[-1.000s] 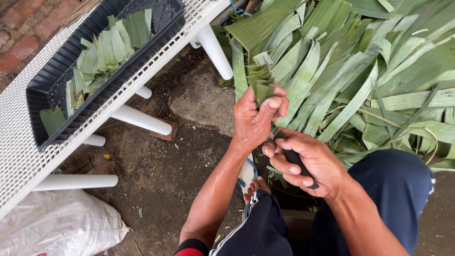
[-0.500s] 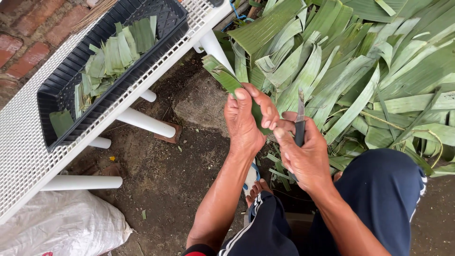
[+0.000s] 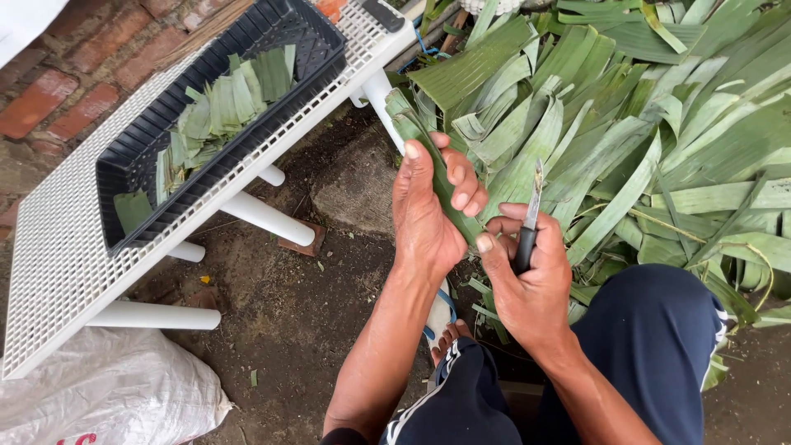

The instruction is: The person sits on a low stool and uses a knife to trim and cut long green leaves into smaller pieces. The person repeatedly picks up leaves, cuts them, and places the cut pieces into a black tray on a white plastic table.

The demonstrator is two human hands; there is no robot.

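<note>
My left hand (image 3: pixel 427 208) grips a long folded green leaf strip (image 3: pixel 409 124) that sticks up and to the left past my fingers. My right hand (image 3: pixel 527 278) holds a small knife (image 3: pixel 531 216) by its black handle, blade pointing up, and its thumb rests on the lower end of the same strip. The two hands are touching, just in front of a big heap of green leaves (image 3: pixel 659 124).
A black plastic tray (image 3: pixel 305 78) with several cut leaf pieces (image 3: pixel 222 103) stands on a white lattice table (image 3: pixel 58 264) at the left. A white sack (image 3: pixel 99 395) lies on the dirt below. My knees in dark trousers (image 3: pixel 651 346) and a sandalled foot (image 3: pixel 445 325) are at the bottom.
My left hand has turned the leaf strip so it points up-left and closed round it. The right hand has raised the knife upright and moved its thumb onto the strip.
</note>
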